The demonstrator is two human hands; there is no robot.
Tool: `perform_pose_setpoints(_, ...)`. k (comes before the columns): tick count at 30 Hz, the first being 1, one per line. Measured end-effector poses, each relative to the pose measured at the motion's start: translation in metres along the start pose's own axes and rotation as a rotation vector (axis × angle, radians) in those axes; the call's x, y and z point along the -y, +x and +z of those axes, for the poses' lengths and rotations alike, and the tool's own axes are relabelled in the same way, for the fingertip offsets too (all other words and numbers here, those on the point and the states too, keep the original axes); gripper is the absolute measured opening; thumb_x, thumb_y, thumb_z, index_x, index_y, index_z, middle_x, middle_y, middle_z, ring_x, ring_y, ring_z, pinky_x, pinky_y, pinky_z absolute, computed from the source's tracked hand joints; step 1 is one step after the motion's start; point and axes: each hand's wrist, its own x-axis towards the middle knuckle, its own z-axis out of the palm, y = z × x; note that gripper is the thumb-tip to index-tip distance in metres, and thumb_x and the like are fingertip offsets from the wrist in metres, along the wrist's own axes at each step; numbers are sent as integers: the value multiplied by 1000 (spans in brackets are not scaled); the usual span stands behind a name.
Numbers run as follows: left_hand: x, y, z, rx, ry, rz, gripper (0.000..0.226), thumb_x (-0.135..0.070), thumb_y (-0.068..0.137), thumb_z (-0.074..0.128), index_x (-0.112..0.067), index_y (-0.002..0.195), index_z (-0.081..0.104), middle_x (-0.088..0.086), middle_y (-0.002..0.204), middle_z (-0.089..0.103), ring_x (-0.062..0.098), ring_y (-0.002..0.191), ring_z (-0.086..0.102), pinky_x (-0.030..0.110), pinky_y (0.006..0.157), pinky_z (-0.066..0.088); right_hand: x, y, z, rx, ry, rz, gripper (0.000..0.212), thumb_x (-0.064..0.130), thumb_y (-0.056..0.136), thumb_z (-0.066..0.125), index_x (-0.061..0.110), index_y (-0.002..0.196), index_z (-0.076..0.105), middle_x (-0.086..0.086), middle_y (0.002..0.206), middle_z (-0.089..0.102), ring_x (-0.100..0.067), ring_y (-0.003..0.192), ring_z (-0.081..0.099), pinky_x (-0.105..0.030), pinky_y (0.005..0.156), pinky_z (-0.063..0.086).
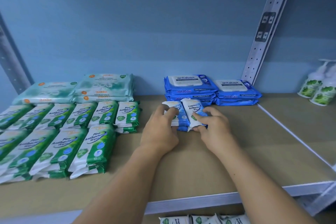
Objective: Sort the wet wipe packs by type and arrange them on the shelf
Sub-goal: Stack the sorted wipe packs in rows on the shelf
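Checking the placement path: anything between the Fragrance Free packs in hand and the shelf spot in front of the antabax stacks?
Nothing visible. The left hand and right hand hold the Fragrance Free packs on the shelf board, directly in front of the left antabax stack.

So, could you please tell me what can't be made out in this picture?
Head view:
Fragrance-free packs: count hidden by the left hand and right hand.
Lower-shelf packs: cut off by the bottom edge.
Bottles: labels blurred, cut by the right edge.
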Motion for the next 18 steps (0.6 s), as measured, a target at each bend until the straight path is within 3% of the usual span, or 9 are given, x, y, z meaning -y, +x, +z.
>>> perform_pose_setpoints(2,1,1,1,9,8,-4,43,-9,79,65,-26,119,59,-1,129,47,28,105,56,39,81,52,1,2,2,-14,-30,-9,39,-13,89,66,-5,128,64,-15,139,49,21,90,56,12,74,29)
perform_pose_setpoints(4,1,1,1,15,12,-8,45,-8,80,66,-25,120,58,0,130,47,28,107,56,40,81,53,0,2,6,-28,-87,-14,40,-12,89,67,0,128,66,-14,142,49,-8,115,60,7,86,30)
perform_pose_setpoints(6,2,1,2,21,12,-7,45,-8,81,66,-25,122,58,1,131,47,29,109,56,41,81,53,-3,3,8,-24,-114,-37,41,-8,88,69,5,127,68,-13,142,50,-25,124,56,-5,97,33)
perform_pose_setpoints(8,2,2,3,23,14,-2,46,-8,81,66,-24,123,57,1,133,46,29,110,56,41,83,52,-5,3,8,-25,-123,-50,41,-3,88,72,8,127,69,-11,142,50,-26,126,54,-12,100,33)
perform_pose_setpoints(11,3,2,4,14,7,5,48,-11,80,65,-24,125,56,1,132,46,28,112,55,40,84,52,-7,2,8,-33,-131,-40,43,3,88,73,12,130,68,-8,144,49,-22,129,50,-11,101,28)
perform_pose_setpoints(18,3,-1,3,15,0,11,51,-25,78,63,-28,127,51,-5,132,44,23,119,48,42,91,51,-10,-3,9,-81,-167,-91,43,7,82,78,14,125,71,-2,127,53,-19,114,52,-27,99,43)
